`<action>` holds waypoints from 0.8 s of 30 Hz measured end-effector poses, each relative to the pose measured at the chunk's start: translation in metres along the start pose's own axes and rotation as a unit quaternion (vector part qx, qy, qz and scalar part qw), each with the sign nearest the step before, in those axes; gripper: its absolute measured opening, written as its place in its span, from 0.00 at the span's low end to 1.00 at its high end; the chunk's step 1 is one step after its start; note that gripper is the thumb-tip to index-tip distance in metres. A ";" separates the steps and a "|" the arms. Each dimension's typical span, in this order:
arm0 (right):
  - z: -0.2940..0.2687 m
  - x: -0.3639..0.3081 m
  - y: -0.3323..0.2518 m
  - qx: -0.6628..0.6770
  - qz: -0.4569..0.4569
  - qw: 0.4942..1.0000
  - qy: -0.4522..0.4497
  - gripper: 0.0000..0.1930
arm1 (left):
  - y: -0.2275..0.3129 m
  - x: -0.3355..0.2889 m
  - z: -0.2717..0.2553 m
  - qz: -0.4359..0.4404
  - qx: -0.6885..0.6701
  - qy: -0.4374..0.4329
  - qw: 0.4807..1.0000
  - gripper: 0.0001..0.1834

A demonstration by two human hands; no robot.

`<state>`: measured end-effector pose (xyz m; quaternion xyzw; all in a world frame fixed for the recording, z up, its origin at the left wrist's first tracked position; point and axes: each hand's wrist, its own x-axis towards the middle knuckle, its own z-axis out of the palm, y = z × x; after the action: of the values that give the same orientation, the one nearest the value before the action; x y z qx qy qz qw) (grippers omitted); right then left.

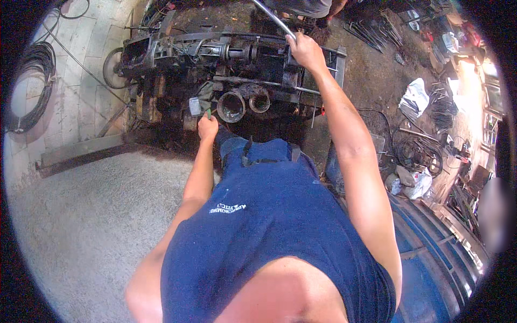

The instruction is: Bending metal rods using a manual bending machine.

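Observation:
My right hand (307,52) is raised at the far side of the machine, its fingers wrapped round a shiny metal rod (273,18) that slants up out of view to the left. Closer to me and lower, my left hand (208,128) is closed on a green handle (209,113); what the handle belongs to is hard to make out. Just beyond it are a pale box-like piece (194,106) and a dark cloth-like thing (205,92). Both hands are at a long, greasy metal machine (186,37) with a shaft. Two round metal cups (231,106) stand open on its near side.
Another person (301,6) is partly visible beyond the machine. A coil of black cable (49,81) hangs at the left wall. Bundled metal rods (371,36), white bags (414,98) and coiled wire (420,153) lie to the right. A blue drum (425,269) is at the lower right.

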<state>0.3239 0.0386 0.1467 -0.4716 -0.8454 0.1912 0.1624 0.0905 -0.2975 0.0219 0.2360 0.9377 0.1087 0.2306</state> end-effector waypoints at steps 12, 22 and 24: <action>-0.001 -0.003 -0.004 0.005 -0.008 0.999 0.036 0.24 | 0.000 -0.002 0.000 0.017 0.001 0.012 1.000 0.24; 0.000 -0.001 -0.002 -0.004 0.001 1.000 0.009 0.24 | -0.002 0.001 0.006 0.029 -0.024 0.020 0.999 0.22; -0.003 -0.002 -0.009 -0.007 0.001 1.000 0.007 0.24 | -0.009 0.005 0.009 0.034 -0.006 0.020 0.999 0.22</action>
<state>0.3193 0.0334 0.1534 -0.4751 -0.8450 0.1822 0.1646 0.0876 -0.3018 0.0092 0.2643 0.9329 0.1273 0.2091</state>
